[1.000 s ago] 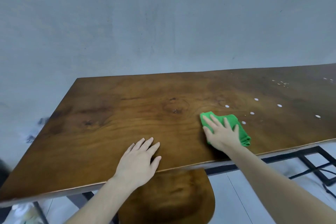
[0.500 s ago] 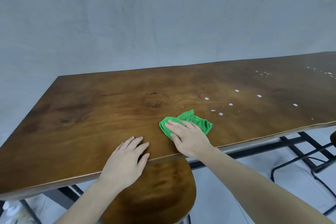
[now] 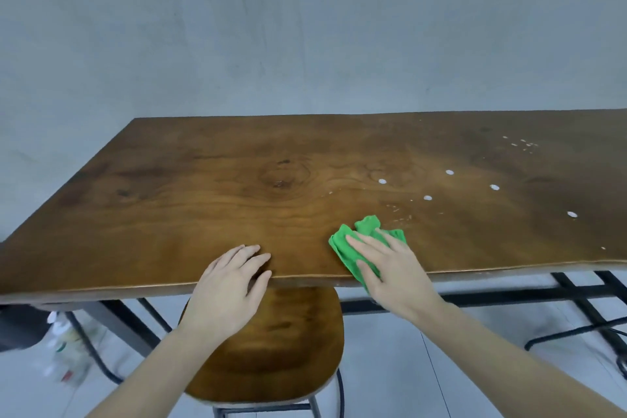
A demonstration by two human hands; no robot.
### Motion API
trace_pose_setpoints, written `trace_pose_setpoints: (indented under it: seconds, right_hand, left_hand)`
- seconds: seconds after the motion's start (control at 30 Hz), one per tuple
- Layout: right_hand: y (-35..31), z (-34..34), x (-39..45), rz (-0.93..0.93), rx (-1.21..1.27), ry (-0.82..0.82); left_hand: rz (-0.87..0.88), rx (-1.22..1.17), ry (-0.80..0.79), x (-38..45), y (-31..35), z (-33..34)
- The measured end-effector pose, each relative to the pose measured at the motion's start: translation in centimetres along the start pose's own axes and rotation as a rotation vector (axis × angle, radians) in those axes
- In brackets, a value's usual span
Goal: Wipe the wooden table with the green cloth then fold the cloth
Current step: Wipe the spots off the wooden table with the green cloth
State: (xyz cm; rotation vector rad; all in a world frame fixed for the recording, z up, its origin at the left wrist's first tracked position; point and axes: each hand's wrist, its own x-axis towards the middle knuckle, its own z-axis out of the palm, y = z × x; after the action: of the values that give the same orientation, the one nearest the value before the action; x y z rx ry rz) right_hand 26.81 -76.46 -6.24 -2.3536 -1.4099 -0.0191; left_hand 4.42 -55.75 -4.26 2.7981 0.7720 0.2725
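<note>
Big wooden table [image 3: 237, 187] fills the view, white spots [image 3: 427, 198] dotted across its right half. Stool [image 3: 271, 343] tucked under the near edge. Left hand [image 3: 227, 285] lies flat on that edge, fingers straight, holding nothing. Right hand [image 3: 390, 268] presses flat-fingered on the green cloth [image 3: 366, 231], bunched at the near edge.
</note>
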Motion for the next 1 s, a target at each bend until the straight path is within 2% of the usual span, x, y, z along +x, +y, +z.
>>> trace_pose_setpoints:
  seconds: [0.17,0.37,0.57,0.67,0.83,1.0]
  right_hand:
    - [-6.7,3.5,0.7,-0.308,-0.176,-0.004]
    - [-16.4,7.3,5.6,-0.592,-0.255,-0.084]
    - [-26.6,11.3,10.2,-0.741,-0.166,-0.189]
    - [-30.4,12.0,12.6,-0.771,-0.257,-0.222]
    - [-30.7,13.7,12.8,-0.807,-0.338,-0.156]
    - [-25.6,12.4,11.3,-0.835,-0.370,-0.113]
  left_hand:
    - [-0.102,-0.054,0.180,-2.8,-2.7,-0.9]
    - [-0.288,-0.046,0.277,-7.5,-8.7,-2.3]
    - [-0.410,-0.057,0.369,-11.4,-14.6,-3.5]
    - [-0.470,-0.062,0.390,-12.7,-17.2,-3.8]
    - [-0.427,-0.032,0.386,-13.0,-19.2,-3.6]
    - [-0.261,-0.021,0.373,-10.9,-16.5,-2.8]
